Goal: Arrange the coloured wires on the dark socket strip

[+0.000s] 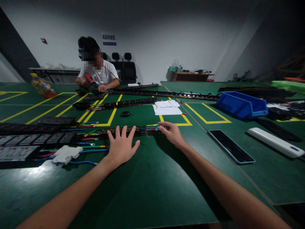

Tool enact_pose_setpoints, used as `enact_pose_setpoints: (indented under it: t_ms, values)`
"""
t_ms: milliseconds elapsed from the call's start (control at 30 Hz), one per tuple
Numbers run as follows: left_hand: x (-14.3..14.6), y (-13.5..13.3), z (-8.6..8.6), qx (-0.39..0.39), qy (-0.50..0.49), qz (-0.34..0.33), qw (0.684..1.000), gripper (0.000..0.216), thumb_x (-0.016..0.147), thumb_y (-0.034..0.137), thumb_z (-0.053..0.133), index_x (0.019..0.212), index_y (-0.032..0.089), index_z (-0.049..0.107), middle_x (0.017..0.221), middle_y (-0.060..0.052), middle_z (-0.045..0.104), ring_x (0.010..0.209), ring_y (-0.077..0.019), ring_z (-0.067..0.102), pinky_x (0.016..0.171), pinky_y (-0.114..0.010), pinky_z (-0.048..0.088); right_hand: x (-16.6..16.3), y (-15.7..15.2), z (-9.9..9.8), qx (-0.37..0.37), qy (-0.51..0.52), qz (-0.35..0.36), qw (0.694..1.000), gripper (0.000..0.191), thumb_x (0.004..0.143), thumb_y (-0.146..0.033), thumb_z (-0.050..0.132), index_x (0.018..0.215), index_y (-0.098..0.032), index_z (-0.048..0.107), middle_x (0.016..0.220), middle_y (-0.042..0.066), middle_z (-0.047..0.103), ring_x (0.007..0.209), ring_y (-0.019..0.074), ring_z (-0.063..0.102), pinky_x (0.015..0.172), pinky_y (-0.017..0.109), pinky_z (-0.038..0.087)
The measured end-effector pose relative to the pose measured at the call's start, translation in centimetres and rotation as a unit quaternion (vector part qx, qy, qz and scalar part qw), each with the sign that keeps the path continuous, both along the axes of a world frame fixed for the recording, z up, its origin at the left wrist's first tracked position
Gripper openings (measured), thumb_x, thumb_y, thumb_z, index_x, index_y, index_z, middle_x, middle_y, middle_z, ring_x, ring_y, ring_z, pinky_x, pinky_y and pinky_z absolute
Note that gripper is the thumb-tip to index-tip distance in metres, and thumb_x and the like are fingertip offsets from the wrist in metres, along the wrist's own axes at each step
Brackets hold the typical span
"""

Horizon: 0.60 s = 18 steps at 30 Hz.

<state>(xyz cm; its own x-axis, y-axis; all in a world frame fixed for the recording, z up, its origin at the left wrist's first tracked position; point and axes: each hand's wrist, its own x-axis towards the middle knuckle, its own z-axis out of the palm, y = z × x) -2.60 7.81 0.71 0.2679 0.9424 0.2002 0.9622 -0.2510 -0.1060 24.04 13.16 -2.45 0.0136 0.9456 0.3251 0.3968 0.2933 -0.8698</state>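
Observation:
My left hand lies with spread fingers over a long dark strip that carries copper-coloured bars. Out of the strip's right end run coloured wires, yellow, blue and red, with metal lugs at their tips. Closed around those wire ends are the fingers of my right hand; the exact wire in the pinch is partly hidden. Left of my left hand, a white circuit breaker with blue wires lies beside black socket strips, whose wires also end in lugs.
Across the green table a person holds a red power tool over another long strip. A blue bin, a phone, a white bar-shaped device, white papers and a bottle also stand or lie there.

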Motion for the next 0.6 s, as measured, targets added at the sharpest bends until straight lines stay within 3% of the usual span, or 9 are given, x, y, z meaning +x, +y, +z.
enact_pose_setpoints:
  t_ms: [267, 400, 600]
  values:
    - [-0.03, -0.02, 0.04, -0.006, -0.007, -0.003, 1.0, 0.075, 0.099, 0.067, 0.023, 0.164, 0.03, 0.027, 0.163, -0.018, 0.037, 0.149, -0.0507, 0.029, 0.111, -0.083, 0.018, -0.39, -0.22, 0.12, -0.016, 0.036, -0.007, 0.999, 0.048, 0.08, -0.045, 0.067, 0.112, -0.01, 0.078, 0.097, 0.014, 0.078, 0.067, 0.0189, 0.065, 0.043, 0.024, 0.047]
    - [0.03, -0.06, 0.02, -0.004, -0.005, 0.0, 1.0, 0.075, 0.099, 0.067, 0.023, 0.164, 0.031, 0.027, 0.164, -0.018, 0.037, 0.149, -0.0504, 0.028, 0.111, -0.083, 0.017, -0.4, -0.14, 0.08, -0.025, 0.055, -0.007, 0.998, 0.047, 0.078, -0.045, 0.071, 0.108, -0.01, 0.078, 0.096, 0.013, 0.078, 0.061, 0.0162, 0.063, 0.043, 0.025, 0.05]
    - [0.02, -0.1, 0.12, -0.011, -0.01, -0.001, 1.0, 0.075, 0.099, 0.068, 0.024, 0.164, 0.031, 0.026, 0.164, -0.017, 0.037, 0.15, -0.0503, 0.028, 0.111, -0.083, 0.017, -0.28, -0.04, -0.03, -0.028, 0.048, -0.005, 0.998, 0.049, 0.08, -0.043, 0.071, 0.118, -0.013, 0.077, 0.096, 0.012, 0.079, 0.069, 0.0199, 0.068, 0.044, 0.025, 0.052]
